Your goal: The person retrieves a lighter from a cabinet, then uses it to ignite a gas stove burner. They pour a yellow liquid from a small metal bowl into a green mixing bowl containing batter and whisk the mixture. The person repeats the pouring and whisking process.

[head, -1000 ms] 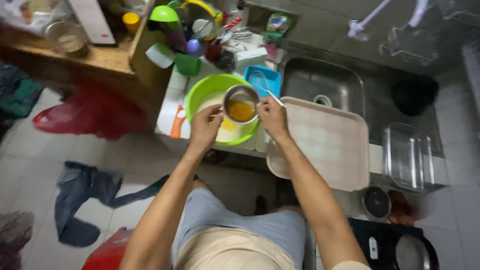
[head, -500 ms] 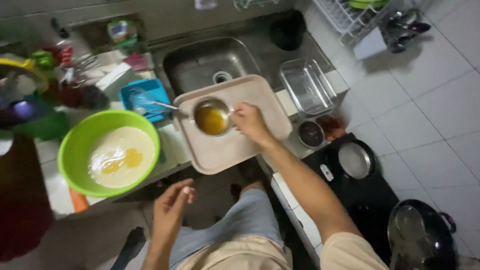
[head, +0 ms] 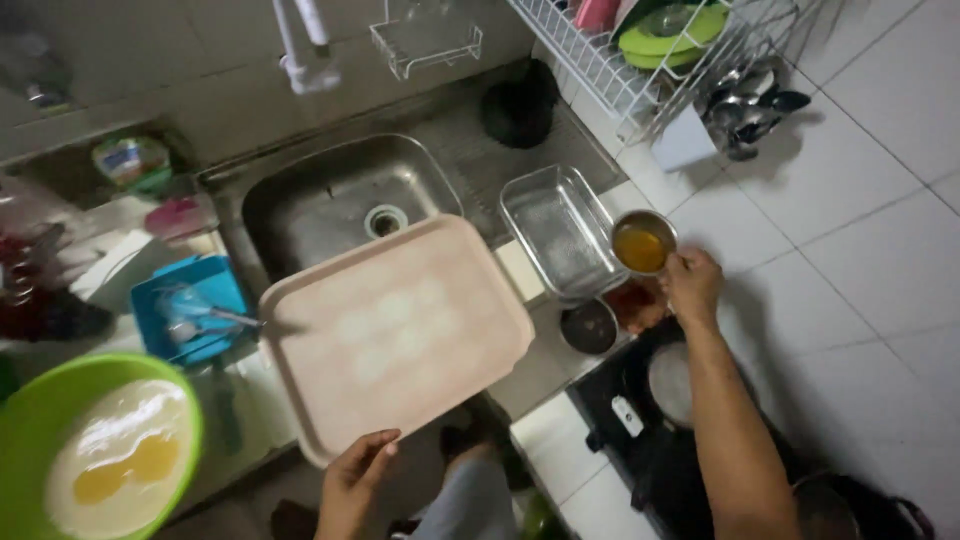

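Observation:
My right hand (head: 692, 284) grips a small steel cup (head: 642, 243) of amber liquid, held up at the right beside a rectangular metal pan (head: 560, 232). My left hand (head: 357, 483) hangs with loose fingers at the near edge of a large pink tray (head: 395, 330) that lies across the counter beside the sink (head: 340, 203). At the lower left stands a green bowl (head: 25, 420) holding pale batter with yellow oil pooled on it.
A blue tub (head: 187, 305) with a spoon sits left of the tray. Small round tins (head: 589, 326) rest by the pan. A black stove (head: 655, 420) with pans lies below my right arm. A dish rack (head: 672, 60) with cutlery is at the top right.
My right hand carried the cup from the green bowl over the tray to the right, past the metal pan. My left hand let go of the cup and dropped to the tray's near edge.

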